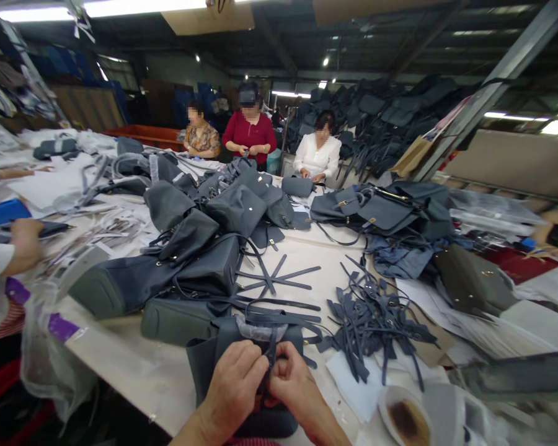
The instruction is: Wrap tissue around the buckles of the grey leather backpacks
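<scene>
Right in front of me, at the table's near edge, a dark blue-grey handbag (pixel 202 362) lies with clear plastic wrap (pixel 263 330) around its handle. My left hand (pixel 236 381) is closed over the bag's near part, fingers bent against a narrow strap (pixel 273 347). From the other side my right hand (pixel 294 384) pinches at that same strap, thumb and fingers pressed together. The fingertips of both hands almost meet, and they hide the exact spot being held. More loose straps (pixel 302 305) lie just beyond the bag.
Several blue-grey bags (pixel 204 266) are heaped ahead and left. A tangled pile of short straps (pixel 376 328) lies to the right, near a bowl with brown stuff (pixel 407 421). Co-workers (pixel 248 133) are at the far side; another person's arm (pixel 23 248) is at left.
</scene>
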Demonstrator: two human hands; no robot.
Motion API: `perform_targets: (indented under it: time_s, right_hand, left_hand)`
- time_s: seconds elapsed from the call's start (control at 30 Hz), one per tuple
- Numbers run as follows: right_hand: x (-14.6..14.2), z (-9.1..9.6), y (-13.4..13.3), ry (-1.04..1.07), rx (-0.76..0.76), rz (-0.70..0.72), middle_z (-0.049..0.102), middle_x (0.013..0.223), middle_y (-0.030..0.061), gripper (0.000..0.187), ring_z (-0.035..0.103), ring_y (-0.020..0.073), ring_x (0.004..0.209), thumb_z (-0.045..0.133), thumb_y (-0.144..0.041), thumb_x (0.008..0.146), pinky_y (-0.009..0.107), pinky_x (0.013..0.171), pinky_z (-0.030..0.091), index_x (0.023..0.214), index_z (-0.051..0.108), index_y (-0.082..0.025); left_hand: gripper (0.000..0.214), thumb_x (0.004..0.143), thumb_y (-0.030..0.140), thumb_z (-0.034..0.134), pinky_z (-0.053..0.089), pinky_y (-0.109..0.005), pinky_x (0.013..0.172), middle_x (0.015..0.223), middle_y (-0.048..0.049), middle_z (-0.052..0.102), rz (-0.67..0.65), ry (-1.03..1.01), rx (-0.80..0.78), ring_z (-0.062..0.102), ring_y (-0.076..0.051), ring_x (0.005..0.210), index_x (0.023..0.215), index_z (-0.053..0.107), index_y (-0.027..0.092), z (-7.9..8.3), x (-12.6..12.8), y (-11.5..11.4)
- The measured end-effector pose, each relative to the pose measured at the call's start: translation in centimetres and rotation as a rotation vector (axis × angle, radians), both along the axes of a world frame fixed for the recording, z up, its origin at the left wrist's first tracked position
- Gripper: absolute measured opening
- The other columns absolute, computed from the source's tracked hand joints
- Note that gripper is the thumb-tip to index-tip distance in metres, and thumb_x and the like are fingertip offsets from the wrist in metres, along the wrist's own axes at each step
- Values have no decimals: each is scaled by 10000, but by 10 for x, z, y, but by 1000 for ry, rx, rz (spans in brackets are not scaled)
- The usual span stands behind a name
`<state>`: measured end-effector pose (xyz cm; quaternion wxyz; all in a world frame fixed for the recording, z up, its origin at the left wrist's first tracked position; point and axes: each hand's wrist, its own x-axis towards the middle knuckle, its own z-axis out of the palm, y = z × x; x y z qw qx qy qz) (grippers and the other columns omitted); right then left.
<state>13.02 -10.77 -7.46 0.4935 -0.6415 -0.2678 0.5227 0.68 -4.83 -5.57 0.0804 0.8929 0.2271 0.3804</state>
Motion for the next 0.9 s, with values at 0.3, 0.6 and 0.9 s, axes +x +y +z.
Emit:
perform_targets:
  time_s: [0.3,0.6,0.9]
  right_hand:
    - [-8,-17,-22,-88,-24,222,405,497,-110,135,376,75,427,577,-198,599,191,426,303,692,482,-224]
    - [-16,12,-27,-600,115,469,669,891,39,341,592,190,827,498,-67,653,253,732,426,935,633,-202]
    - [-15,-11,-31,-575,63,494,625,697,-23,167,520,128,619,522,-126,731,205,566,368,778,665,-197]
  left_hand:
    - [205,904,212,454,431,-253,621,690,-23,629,128,40,-420,614,-165,642,763,603,212,4,-3,10]
    - [325,679,303,731,450,-232,623,738,-34,699,-164,-424,-1679,610,-147,666,943,615,153,20,5,19]
    - [494,557,310,841,485,-263,704,804,-51,727,32,-568,-1811,642,-162,740,974,622,160,9,14,32]
